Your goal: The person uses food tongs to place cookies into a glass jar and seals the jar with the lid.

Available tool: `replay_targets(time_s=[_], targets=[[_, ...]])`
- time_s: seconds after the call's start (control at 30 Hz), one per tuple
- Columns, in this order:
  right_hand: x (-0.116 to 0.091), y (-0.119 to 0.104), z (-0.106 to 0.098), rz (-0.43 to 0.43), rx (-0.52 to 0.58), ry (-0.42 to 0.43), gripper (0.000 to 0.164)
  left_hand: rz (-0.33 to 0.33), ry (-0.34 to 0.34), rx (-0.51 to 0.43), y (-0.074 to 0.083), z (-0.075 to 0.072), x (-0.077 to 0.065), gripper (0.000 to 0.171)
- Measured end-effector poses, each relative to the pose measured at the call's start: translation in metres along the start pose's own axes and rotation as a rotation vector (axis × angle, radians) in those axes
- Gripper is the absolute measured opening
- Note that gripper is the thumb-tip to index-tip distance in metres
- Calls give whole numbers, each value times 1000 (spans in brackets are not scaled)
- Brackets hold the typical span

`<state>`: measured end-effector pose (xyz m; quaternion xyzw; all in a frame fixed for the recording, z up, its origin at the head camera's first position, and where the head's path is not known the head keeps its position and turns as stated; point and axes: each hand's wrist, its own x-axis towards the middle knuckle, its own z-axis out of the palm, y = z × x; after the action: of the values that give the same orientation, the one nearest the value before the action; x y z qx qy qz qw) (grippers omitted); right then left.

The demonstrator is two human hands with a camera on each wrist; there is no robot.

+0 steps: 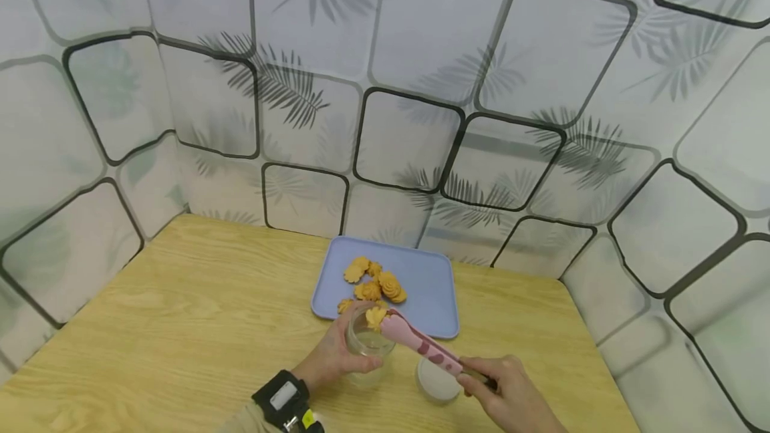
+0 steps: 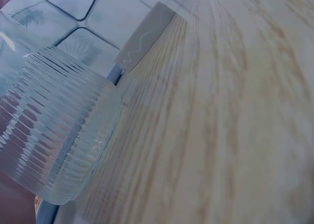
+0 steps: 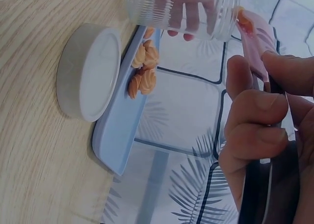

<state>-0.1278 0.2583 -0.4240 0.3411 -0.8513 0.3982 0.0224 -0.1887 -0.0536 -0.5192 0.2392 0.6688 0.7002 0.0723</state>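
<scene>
My left hand [image 1: 337, 357] grips a ribbed clear glass jar [image 2: 64, 131], fingers round its far side and thumb at the near side. With my right hand [image 1: 511, 386] I hold pink-tipped tongs [image 1: 421, 343] by their dark handles [image 3: 270, 185]. Between the tong tips is a golden piped cookie [image 1: 375, 317], right at the jar's mouth. Behind the jar, several more cookies [image 1: 368, 291] lie on a blue tray [image 1: 427, 286]. In the right wrist view, the tong tips overlap the jar's rim [image 3: 228, 13].
A round white lid [image 3: 100, 82] lies on the wooden table [image 1: 198, 326] between my hands, in front of the tray. Patterned curtain panels [image 1: 409, 139] stand around the table's back and sides. A dark device with a strap [image 1: 285, 399] sits on my left wrist.
</scene>
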Motion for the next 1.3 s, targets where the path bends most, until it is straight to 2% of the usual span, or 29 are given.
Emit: replay_targets(time_s=[0.33,0.43,0.53,0.6,0.73,0.83,1.0,1.3], targets=[[1,-3,-1,0,-1,-19,13,99,-14,11,-4,-1,2,75],[2,-3,-1,45,13,0,15,93,-22,-12,-4,0,2,76],[10,-2,-1,153,-10,48,21,113,-38,-33,-2,1,3,78],[20,0,1,230,-71,75,26,122,-44,-41,-2,2,3,78],[49,10,9,341,-233,49,31,152,-50,-37,-4,0,3,78],[74,20,18,332,-336,4,25,158,-36,-20,-6,-2,1,79],[110,35,35,289,-445,-41,17,155,-38,-10,-7,-2,-3,78],[153,39,45,347,-559,-62,22,151,-53,-26,-5,-2,0,75]])
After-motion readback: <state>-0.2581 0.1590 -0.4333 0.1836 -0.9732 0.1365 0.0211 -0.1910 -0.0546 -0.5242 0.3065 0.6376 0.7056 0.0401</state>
